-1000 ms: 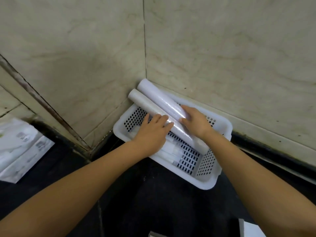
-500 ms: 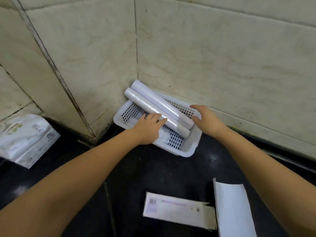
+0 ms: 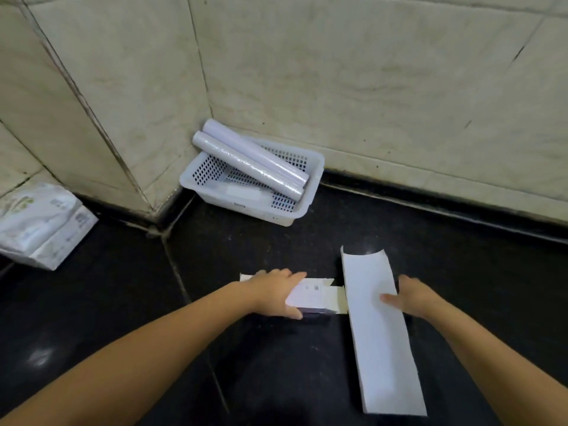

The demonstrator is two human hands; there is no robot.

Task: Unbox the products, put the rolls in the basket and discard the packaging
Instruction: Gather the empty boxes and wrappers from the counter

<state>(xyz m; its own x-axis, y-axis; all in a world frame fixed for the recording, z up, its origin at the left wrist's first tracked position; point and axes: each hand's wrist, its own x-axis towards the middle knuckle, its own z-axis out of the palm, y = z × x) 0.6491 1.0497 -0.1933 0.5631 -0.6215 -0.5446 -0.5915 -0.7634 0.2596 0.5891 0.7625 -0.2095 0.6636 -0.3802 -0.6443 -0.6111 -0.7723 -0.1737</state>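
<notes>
Rolls (image 3: 250,159) in basket (image 3: 316,167), black floor; L fingers (image 3: 295,276) grip box (image 3: 313,295), R fingers (image 3: 388,298) open.

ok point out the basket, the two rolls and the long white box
basket (image 3: 316,182): head view, bare right rim
two rolls (image 3: 252,159): head view, middle of the nearer roll
long white box (image 3: 376,339): head view, middle of its top face
</notes>
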